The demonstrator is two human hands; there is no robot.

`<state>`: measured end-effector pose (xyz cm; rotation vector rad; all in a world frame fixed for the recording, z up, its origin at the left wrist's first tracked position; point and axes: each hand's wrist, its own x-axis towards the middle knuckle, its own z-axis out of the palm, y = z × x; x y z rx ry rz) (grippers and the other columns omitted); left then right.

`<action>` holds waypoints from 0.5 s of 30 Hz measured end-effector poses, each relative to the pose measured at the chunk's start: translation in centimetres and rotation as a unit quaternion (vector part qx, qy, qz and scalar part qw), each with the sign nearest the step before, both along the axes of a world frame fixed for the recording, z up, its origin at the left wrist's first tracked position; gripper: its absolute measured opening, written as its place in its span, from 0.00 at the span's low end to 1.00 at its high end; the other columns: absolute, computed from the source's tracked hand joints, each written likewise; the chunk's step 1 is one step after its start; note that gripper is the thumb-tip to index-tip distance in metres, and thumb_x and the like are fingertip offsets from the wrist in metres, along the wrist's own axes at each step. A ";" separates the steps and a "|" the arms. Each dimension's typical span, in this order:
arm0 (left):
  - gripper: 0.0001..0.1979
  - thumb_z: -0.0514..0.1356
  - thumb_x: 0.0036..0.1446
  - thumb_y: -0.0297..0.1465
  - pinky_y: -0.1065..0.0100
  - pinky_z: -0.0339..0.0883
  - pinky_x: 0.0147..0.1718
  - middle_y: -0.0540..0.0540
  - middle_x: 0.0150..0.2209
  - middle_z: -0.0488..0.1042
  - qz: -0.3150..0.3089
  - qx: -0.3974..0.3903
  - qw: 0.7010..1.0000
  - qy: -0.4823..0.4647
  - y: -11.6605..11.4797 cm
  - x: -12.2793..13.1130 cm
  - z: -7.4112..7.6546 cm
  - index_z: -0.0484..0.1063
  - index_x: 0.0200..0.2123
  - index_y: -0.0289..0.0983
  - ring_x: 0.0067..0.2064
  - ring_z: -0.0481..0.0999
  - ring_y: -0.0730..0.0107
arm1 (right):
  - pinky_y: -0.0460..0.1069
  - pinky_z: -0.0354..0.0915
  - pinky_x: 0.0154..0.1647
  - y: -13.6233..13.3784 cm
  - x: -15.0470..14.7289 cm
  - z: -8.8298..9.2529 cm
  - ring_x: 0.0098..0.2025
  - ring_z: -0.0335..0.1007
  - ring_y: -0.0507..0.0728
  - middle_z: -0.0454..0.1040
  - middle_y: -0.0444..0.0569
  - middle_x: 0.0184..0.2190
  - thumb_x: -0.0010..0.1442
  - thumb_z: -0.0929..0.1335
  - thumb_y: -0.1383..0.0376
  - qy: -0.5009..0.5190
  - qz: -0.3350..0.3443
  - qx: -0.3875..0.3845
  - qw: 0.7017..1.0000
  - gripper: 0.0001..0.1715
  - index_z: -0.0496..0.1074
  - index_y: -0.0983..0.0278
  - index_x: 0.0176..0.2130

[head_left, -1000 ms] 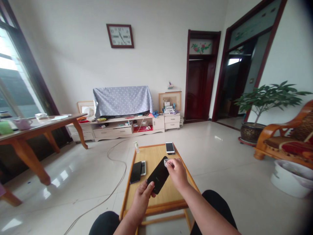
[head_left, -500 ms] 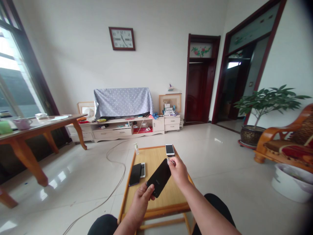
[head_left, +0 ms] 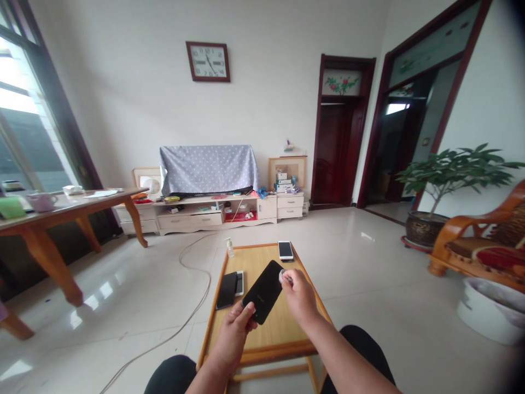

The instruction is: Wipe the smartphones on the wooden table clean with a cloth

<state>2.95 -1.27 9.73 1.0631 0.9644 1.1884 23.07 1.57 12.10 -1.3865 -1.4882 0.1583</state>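
A black smartphone (head_left: 264, 291) is tilted above the small wooden table (head_left: 283, 336), its plain dark side with a faint logo facing me. My left hand (head_left: 237, 330) grips its lower left corner, thumb on top. At the upper right edge of the phone, my right hand (head_left: 298, 290) pinches a small whitish wad (head_left: 283, 275), perhaps tissue or cloth; its kind is too small to tell. On the table's left side lie a dark phone (head_left: 226, 290) and a white phone (head_left: 240, 283) partly beneath it. Another white phone (head_left: 285, 250) lies at the far right corner.
A small pump bottle (head_left: 229, 247) stands at the table's far left corner. A cable (head_left: 192, 312) runs over the floor to the left. Farther off are a low cabinet (head_left: 188, 220), a potted plant (head_left: 430, 219), a wooden chair (head_left: 459, 241) and a white bucket (head_left: 484, 312).
Both hands and the black phone have shifted slightly up and left. My right hand with the whitish wad now sits a little off the phone's right edge. The view has turned slightly.
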 end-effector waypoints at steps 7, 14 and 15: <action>0.19 0.64 0.56 0.48 0.72 0.57 0.29 0.53 0.27 0.67 -0.048 0.032 0.994 0.088 0.6 -0.4 0.1 0.72 0.34 0.36 0.27 0.62 0.78 | 0.47 0.59 0.35 -2.8 -2.6 -1.6 0.34 0.70 0.54 0.73 0.45 0.35 0.66 0.63 0.64 -0.127 0.061 -0.025 0.990 0.09 0.70 0.57 0.35; 0.20 0.60 0.60 0.49 0.71 0.58 0.30 0.53 0.28 0.65 -0.148 0.080 0.968 0.184 0.7 -1.9 2.2 0.69 0.33 0.37 0.30 0.64 0.75 | 0.54 0.59 0.50 -2.0 0.0 1.7 0.48 0.68 0.60 0.77 0.47 0.44 0.64 0.66 0.63 -0.190 0.127 -0.011 0.974 0.08 0.76 0.54 0.41; 0.20 0.59 0.60 0.49 0.71 0.57 0.30 0.53 0.28 0.65 -0.162 0.084 0.964 0.194 0.7 -2.0 2.6 0.68 0.33 0.37 0.30 0.64 0.75 | 0.54 0.58 0.51 -2.1 0.2 1.9 0.48 0.69 0.60 0.78 0.47 0.45 0.64 0.66 0.62 -0.185 0.148 -0.030 0.971 0.11 0.76 0.53 0.45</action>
